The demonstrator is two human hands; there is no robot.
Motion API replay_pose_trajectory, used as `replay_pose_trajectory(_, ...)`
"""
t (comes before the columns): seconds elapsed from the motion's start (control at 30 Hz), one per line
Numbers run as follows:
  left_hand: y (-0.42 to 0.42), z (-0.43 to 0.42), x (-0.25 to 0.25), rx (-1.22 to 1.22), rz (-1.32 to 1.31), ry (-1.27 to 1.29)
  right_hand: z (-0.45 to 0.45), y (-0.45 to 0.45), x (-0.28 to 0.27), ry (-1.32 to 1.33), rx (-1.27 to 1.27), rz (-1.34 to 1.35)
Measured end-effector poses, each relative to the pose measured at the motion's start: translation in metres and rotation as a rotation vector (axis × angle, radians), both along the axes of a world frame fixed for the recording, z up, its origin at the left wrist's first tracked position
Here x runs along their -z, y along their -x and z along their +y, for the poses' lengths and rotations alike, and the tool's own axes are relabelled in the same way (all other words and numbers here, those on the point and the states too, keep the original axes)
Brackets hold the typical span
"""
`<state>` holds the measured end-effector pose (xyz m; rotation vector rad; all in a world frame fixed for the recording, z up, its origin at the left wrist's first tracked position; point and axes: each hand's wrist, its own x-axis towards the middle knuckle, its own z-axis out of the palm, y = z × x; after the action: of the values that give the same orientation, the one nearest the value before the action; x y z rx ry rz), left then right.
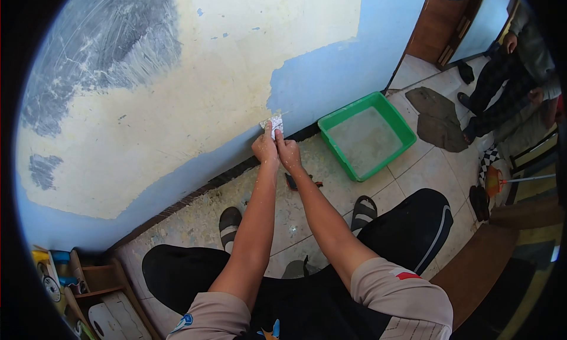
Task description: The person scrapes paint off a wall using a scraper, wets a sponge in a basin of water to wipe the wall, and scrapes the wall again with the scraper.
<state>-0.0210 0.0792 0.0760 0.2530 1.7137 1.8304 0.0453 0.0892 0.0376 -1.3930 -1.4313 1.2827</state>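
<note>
Your left hand: your bare left hand [265, 150] grips narrowly, its thumb laid up the near face of a small, silvery-white, flat, metal-looking plate [273, 127]; its fingers behind are hidden.
Your right hand: your right hand [289, 153] is pressed beside the left, thumb on the same plate, sharing the hold.
Plate: it stands just beyond your thumbs, its far end free; its face looks speckled.
Handling: judge it light, thin and fairly stiff; flecks or damp on it could make it slippery, and its free edge may be sharp.
Where to hold: keep to the near end, thumbs flat on the face and fingertips back from the free edge.
Wall: the pale-blue and cream painted wall [195, 92] lies beyond the plate; whether they touch, you cannot tell here.
Tub: a green, rectangular, plastic-looking tub [407, 131] with cloudy grey contents [366, 136] sits to the right of your right hand.
Far right: well apart from your hands, another person [502, 74] stands in dark trousers.
</note>
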Motion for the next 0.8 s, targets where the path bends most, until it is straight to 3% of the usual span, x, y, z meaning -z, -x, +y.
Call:
replay_pose_trajectory(0.3,0.002,0.0,0.008,0.039,-0.023,-0.013,-0.003,0.011,0.007,-0.054,0.11,-0.053)
replay_pose_trajectory(0.57,0.004,0.0,0.006,-0.016,0.126,0.04,0.0,0.012,0.007,-0.025,0.029,0.031)
replay_pose_trajectory(0.8,-0.003,0.004,-0.002,-0.059,0.076,-0.043,0.003,0.007,-0.007,-0.064,0.035,0.097)
